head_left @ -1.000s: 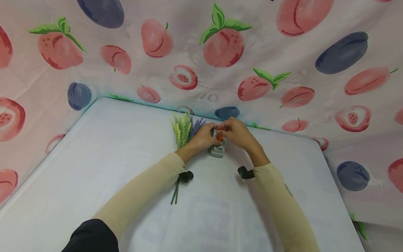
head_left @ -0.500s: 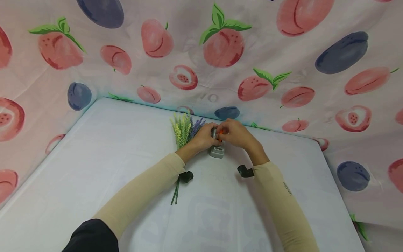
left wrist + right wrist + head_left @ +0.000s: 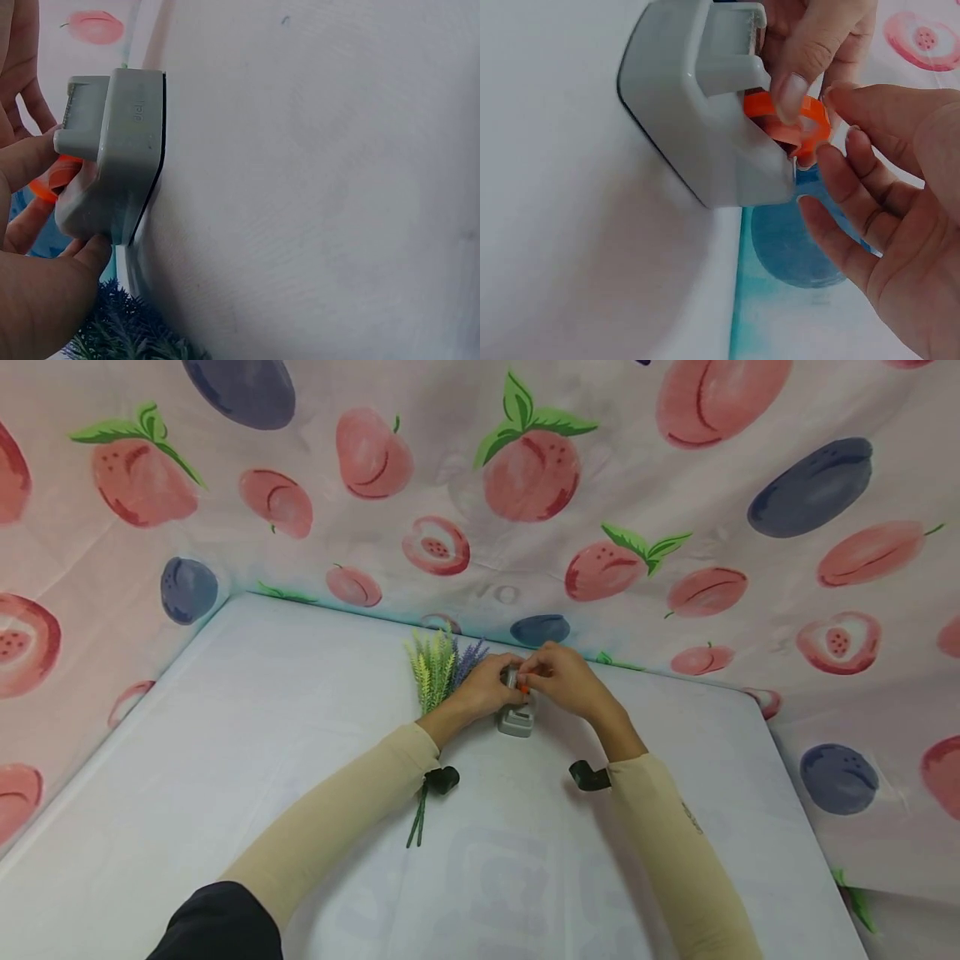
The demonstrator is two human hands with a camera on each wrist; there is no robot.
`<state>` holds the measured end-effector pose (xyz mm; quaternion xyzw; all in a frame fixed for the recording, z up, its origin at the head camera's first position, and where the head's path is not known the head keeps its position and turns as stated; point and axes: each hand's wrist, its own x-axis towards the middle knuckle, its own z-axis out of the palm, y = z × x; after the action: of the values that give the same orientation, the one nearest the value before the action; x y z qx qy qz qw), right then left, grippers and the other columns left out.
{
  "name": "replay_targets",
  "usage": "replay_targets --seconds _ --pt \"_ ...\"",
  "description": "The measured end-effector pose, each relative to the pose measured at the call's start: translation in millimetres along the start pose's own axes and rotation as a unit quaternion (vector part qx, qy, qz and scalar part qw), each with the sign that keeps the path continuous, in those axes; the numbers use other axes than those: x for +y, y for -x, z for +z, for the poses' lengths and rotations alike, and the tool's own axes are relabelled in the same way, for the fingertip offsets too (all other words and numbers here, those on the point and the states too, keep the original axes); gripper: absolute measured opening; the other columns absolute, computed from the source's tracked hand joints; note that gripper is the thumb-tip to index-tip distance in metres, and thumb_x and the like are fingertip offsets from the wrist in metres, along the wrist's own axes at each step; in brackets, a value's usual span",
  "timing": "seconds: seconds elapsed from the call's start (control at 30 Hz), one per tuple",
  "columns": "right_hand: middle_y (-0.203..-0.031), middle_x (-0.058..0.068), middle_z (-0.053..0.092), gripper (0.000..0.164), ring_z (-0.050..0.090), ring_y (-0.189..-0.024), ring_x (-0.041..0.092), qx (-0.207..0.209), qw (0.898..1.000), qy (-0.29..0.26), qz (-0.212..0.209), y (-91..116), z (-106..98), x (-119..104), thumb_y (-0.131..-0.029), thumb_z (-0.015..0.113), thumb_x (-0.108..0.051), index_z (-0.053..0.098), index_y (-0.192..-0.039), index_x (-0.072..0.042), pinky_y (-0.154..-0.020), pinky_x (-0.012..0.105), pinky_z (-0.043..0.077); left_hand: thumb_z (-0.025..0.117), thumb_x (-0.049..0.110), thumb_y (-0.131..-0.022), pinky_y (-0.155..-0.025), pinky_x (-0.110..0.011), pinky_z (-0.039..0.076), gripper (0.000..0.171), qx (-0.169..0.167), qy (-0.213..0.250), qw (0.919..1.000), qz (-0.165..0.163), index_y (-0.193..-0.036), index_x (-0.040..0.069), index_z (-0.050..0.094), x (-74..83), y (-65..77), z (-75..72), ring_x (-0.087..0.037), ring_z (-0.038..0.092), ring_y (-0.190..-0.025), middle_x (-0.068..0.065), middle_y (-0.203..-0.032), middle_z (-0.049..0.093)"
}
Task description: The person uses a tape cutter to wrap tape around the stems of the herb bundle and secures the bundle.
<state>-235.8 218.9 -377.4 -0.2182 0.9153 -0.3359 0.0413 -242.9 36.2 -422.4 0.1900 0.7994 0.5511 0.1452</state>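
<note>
My left hand point(image 3: 489, 685) holds a grey tape dispenser point(image 3: 127, 142) on the white table, its thumb by an orange ring point(image 3: 810, 112) in the dispenser's open middle. Close on the other side, my right hand point(image 3: 564, 681) has its thumb and fingertips at the ring's outer edge, seemingly pinching it. Inside the ring sits a reddish-brown part. Most of the ring is hidden behind fingers in the head view.
Yellow-green and purple artificial flower sprigs point(image 3: 435, 672) lie left of the dispenser, partly under the left forearm, stems toward me. The white table point(image 3: 315, 693) meets a fruit-printed cloth point(image 3: 450, 460) at its back and sides.
My right fingers have shifted slightly around the orange ring, and less orange shows in the head view now. My left hand and the tape dispenser have stayed in place.
</note>
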Motion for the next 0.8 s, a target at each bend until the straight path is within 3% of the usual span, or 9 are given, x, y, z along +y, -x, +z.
replay_targets --seconds 0.33,0.6,0.8 --pt "-0.097 0.006 0.061 0.009 0.059 -0.096 0.020 0.034 0.998 -0.057 0.012 18.8 1.2 3.9 -0.097 0.071 -0.015 0.078 -0.098 -0.009 -0.092 0.041 0.053 0.076 0.018 -0.093 -0.107 -0.046 0.045 0.046 0.005 -0.026 0.9996 0.007 -0.137 0.013 0.062 -1.1 0.7 -0.7 -0.027 0.053 -0.130 -0.009 -0.142 0.055" --pt "-0.099 0.009 0.063 0.015 0.060 -0.097 0.021 0.048 0.994 -0.091 0.037 30.8 4.3 4.2 -0.095 0.074 -0.021 0.078 -0.100 -0.007 -0.086 0.034 0.053 0.075 0.030 -0.094 -0.109 -0.045 0.043 0.051 0.006 -0.042 0.9991 0.006 -0.139 0.011 0.061 0.4 -0.2 -0.5 -0.026 0.052 -0.130 -0.008 -0.141 0.057" --pt "-0.108 0.016 0.062 0.017 0.059 -0.098 0.026 0.043 0.991 -0.117 0.045 38.0 5.5 -0.4 -0.100 0.067 -0.013 0.076 -0.104 0.001 -0.080 0.029 0.051 0.075 0.030 -0.095 -0.111 -0.046 0.042 0.052 0.004 -0.054 0.9985 0.011 -0.141 0.011 0.060 0.8 0.8 -0.6 -0.026 0.051 -0.133 -0.008 -0.142 0.057"
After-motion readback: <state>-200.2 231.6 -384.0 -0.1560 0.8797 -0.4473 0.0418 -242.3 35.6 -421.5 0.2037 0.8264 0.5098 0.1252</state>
